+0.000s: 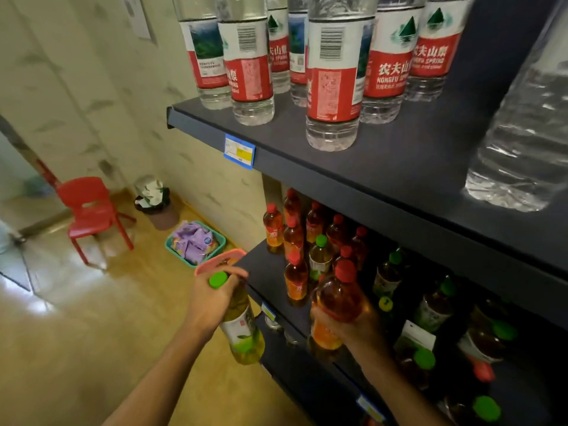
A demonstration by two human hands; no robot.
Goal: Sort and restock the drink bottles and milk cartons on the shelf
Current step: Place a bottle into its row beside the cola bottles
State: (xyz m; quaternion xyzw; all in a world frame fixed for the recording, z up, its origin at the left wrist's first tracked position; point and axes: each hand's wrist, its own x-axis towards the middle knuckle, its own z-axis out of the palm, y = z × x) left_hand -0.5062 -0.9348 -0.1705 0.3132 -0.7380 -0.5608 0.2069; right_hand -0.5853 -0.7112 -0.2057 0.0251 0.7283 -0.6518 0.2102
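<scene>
Green-capped bottle point(239, 315) of pale yellow-green drink sits at lower centre of the frame, off the shelf's left end, tilted with its base toward the bottom of the frame; left hand point(212, 298) is wrapped around its neck and shoulder, fingers closed just below the cap. Red-capped bottle point(339, 298) of amber drink is just right of it, at the front edge of the middle shelf point(267, 279); right hand point(353, 325) grips its lower body from below, fingers curled tight around it, base appears lifted off the shelf, though contact cannot be confirmed. Behind it on the same shelf stand more red-capped amber bottles point(293, 238) at centre, with green-capped bottles point(436, 305) mixed in toward the lower right. Upper shelf point(338, 167) across the top right carries clear water bottles point(333, 78) with red and white labels; a blue price tag point(239, 151) hangs on its front lip. On the floor at left centre: a teal basket point(196, 241) of purple packets, a pink basket point(219, 259) rim just above the left hand, a waste bin point(155, 207), a red chair point(90, 212).
</scene>
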